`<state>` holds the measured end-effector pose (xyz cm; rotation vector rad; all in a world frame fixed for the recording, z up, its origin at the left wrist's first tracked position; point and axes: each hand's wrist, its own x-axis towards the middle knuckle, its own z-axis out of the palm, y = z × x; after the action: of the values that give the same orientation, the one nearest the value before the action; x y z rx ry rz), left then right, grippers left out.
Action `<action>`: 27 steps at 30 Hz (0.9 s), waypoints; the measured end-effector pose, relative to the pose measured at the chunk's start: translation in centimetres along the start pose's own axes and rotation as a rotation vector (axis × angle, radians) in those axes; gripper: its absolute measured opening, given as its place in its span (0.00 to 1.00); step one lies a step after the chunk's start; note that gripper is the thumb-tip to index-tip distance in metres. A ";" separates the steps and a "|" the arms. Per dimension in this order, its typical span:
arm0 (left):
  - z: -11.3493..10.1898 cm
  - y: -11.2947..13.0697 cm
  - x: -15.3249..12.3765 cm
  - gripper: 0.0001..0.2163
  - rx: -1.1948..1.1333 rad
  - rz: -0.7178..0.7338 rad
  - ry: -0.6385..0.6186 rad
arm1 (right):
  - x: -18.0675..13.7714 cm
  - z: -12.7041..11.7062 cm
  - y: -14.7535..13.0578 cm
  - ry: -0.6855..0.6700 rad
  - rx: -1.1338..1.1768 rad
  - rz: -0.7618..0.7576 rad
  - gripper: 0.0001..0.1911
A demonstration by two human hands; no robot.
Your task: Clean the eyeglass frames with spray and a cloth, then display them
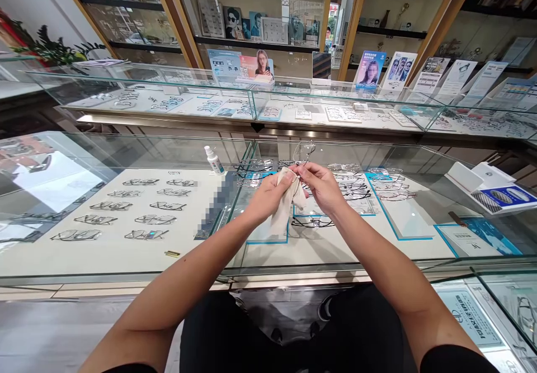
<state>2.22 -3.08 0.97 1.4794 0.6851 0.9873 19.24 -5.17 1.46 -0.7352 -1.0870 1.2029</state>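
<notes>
Over the glass counter, my left hand [268, 195] is closed on a beige cleaning cloth [282, 213], which hangs down below the fingers. My right hand [322, 184] pinches a thin-framed pair of eyeglasses [311, 150] close beside the cloth. Part of the frame sticks up beyond the fingers; the rest is hidden by the cloth and both hands. A white spray bottle [215, 160] stands upright on the counter, left of my hands. Several rows of eyeglasses [356, 187] lie in the display case beneath my hands.
The glass counter [126, 277] has its near edge in front of my body. More eyeglasses [156, 220] lie in its left section. An open white box [495, 188] sits at the right. Across the gap runs a second glass case [293, 117], with several upright cards [370, 70] on top.
</notes>
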 end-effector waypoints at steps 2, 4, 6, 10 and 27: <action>-0.5 -0.3 0.5 0.34 -0.029 -0.015 0.027 | 0.2 -0.2 -0.4 0.031 0.021 0.004 0.24; -1.1 -0.3 1.0 0.34 -0.060 -0.008 0.068 | 0.3 -0.5 -0.9 0.045 0.027 -0.012 0.24; -1.7 -0.1 1.4 0.34 -0.093 -0.011 0.098 | 0.4 -0.8 -1.3 0.019 -0.019 -0.044 0.24; -2.4 0.6 1.8 0.35 -0.136 -0.011 0.113 | 0.1 -0.8 -1.6 -0.094 -0.168 -0.089 0.24; -2.3 2.0 1.3 0.29 -0.122 0.118 0.127 | -0.2 -0.3 -0.9 -0.223 -0.302 -0.014 0.26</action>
<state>0.60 -1.14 3.11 1.3713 0.6216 1.2011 19.88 -5.54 2.09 -0.8349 -1.4784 1.1403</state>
